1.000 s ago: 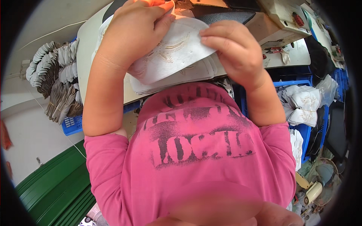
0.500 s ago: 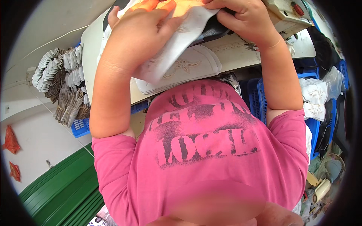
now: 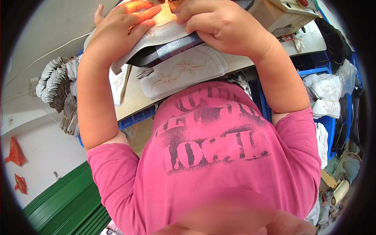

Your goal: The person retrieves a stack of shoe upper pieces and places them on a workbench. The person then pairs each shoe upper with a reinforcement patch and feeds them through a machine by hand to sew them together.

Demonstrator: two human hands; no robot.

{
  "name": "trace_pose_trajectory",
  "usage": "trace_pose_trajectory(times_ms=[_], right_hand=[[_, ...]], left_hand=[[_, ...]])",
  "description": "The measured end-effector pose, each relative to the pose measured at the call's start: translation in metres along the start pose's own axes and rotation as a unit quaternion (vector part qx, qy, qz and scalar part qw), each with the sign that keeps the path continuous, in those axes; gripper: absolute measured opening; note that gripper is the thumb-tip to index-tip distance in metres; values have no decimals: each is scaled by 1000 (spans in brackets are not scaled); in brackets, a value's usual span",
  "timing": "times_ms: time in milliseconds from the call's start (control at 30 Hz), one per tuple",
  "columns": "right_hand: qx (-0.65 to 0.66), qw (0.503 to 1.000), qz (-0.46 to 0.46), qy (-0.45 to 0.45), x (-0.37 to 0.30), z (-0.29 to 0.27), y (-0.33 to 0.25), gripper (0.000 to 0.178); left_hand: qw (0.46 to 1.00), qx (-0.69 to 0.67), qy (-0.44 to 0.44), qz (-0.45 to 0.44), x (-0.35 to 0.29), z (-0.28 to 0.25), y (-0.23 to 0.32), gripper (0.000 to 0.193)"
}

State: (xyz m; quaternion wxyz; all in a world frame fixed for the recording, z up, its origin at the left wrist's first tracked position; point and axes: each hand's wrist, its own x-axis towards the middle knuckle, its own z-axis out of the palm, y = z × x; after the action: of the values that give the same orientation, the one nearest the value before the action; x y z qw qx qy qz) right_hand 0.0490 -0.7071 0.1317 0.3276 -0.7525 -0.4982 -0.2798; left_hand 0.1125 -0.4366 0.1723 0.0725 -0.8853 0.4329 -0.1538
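Observation:
A white embroidered fabric piece [image 3: 159, 30] lies over a dark machine bed [image 3: 168, 50], its far part lit orange by a lamp. My left hand [image 3: 123, 33] rests flat on its left side, fingers spread. On the right, my right hand [image 3: 225, 29] has curled fingers, with thumb and forefinger closed at the fabric's right edge; the exact pinch is partly hidden. Just beyond, a metal machine part [image 3: 177, 5] shows between the hands. Nearer my body, a stack of white embroidered pieces [image 3: 184, 72] lies on the pale tabletop [image 3: 135, 102].
Banded bundles of grey-white pieces [image 3: 58, 80] are piled at the left. A beige machine housing [image 3: 270, 17] stands right of my hands. Below the table's right end, blue crates [image 3: 331, 131] hold more white embroidered pieces [image 3: 327, 94]. Green slatted panels [image 3: 70, 199] stand at lower left.
My left hand has moved left and my right hand left and nearer. The fabric has swung off the near stack onto the machine bed, uncovering the stack's embroidery and the bed's dark edge.

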Motion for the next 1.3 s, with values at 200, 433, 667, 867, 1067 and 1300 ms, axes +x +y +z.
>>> trace_pose_trajectory(times_ms=[200, 433, 667, 867, 1067, 1300], right_hand=[[91, 995, 16, -37, 3, 2, 4, 10], [127, 989, 52, -46, 2, -7, 4, 10], [49, 993, 101, 31, -3, -6, 3, 22], [67, 992, 104, 24, -4, -7, 6, 21], [90, 992, 84, -31, 0, -5, 6, 18], [59, 994, 62, -63, 3, -4, 6, 20]], left_hand=[[994, -44, -26, -101, 1, -7, 34, 30], [985, -131, -56, -97, 3, -10, 30, 50], [994, -98, -47, -30, 2, -14, 32, 48], [969, -218, 61, -103, -4, -11, 60, 31], [960, -231, -75, -138, 3, -23, 39, 41], [951, -300, 56, 43, 5, -12, 21, 16]])
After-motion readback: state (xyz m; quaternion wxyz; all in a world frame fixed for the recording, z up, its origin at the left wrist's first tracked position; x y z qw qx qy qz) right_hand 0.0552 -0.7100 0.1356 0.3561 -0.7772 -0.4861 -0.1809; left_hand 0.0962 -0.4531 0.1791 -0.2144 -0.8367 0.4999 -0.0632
